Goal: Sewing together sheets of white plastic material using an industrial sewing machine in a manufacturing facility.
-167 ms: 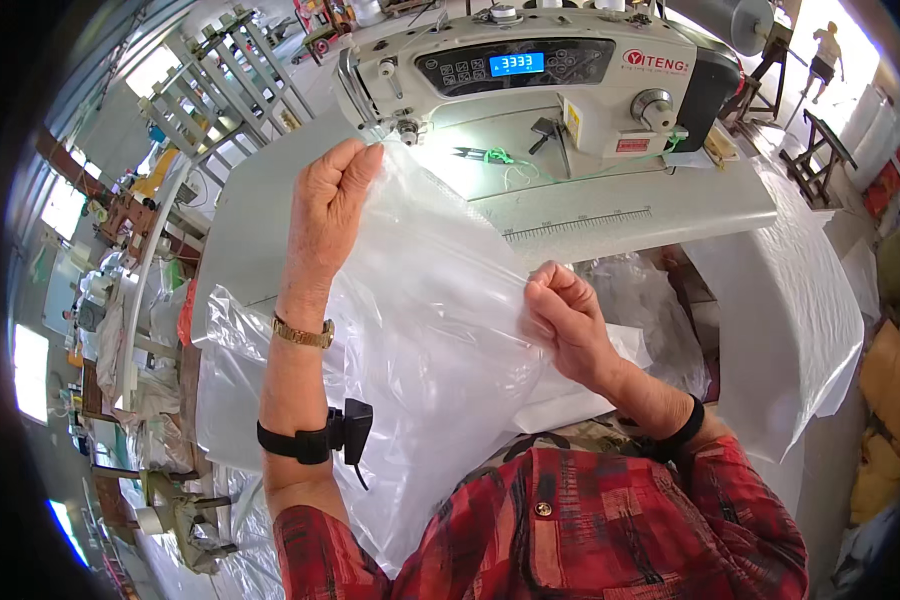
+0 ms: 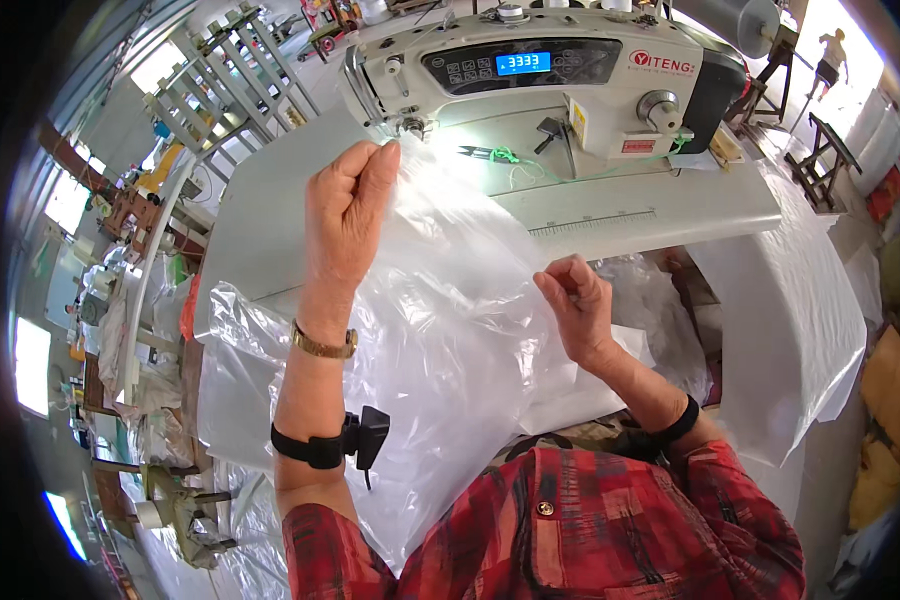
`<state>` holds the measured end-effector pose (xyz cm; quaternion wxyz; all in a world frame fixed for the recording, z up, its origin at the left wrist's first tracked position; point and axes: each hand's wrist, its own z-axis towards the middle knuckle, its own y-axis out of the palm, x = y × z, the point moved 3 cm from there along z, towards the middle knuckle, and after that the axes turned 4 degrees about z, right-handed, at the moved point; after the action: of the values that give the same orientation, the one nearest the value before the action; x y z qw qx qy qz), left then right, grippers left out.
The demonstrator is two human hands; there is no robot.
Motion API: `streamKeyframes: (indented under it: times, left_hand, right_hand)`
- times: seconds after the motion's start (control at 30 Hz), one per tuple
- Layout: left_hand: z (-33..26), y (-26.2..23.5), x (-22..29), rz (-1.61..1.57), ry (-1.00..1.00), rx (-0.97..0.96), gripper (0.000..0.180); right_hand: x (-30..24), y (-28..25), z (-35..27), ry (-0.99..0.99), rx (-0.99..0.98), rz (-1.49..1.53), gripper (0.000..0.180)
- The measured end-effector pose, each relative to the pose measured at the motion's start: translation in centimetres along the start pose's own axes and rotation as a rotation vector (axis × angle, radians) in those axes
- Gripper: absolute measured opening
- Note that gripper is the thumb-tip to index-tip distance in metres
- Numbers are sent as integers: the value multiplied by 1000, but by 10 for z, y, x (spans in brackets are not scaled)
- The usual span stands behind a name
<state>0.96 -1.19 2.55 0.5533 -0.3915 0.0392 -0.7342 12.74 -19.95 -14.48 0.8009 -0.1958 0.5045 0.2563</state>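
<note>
A large sheet of clear plastic film (image 2: 450,330) lies across the pale sewing table (image 2: 260,220) and hangs into my lap. My left hand (image 2: 345,215) is stretched forward and pinches the film's far edge just in front of the presser foot (image 2: 410,128) of a white industrial sewing machine (image 2: 540,75). My right hand (image 2: 575,305) is closer to me and pinches the same edge of the film, held up off the table. The film is taut between the two hands.
Small snips with green thread (image 2: 495,155) lie on the machine bed. More clear plastic (image 2: 820,320) drapes over the table's right side. Metal racks (image 2: 220,80) stand at the far left, wooden trestles (image 2: 820,150) at the far right, and a person (image 2: 828,55) is in the distance.
Both hands have stayed on the film's edge. My left hand has shifted slightly toward the presser foot.
</note>
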Motion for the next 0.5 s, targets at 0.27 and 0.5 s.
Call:
streamKeyframes:
  times: [0.27,0.5]
  left_hand:
    - [-11,9,17,-34,23,3,39]
    - [-19,25,26,-23,-34,-59,35]
  right_hand:
    - [-47,-25,16,-428,163,-180,42]
    - [-95,25,54,-487,-11,-103,50]
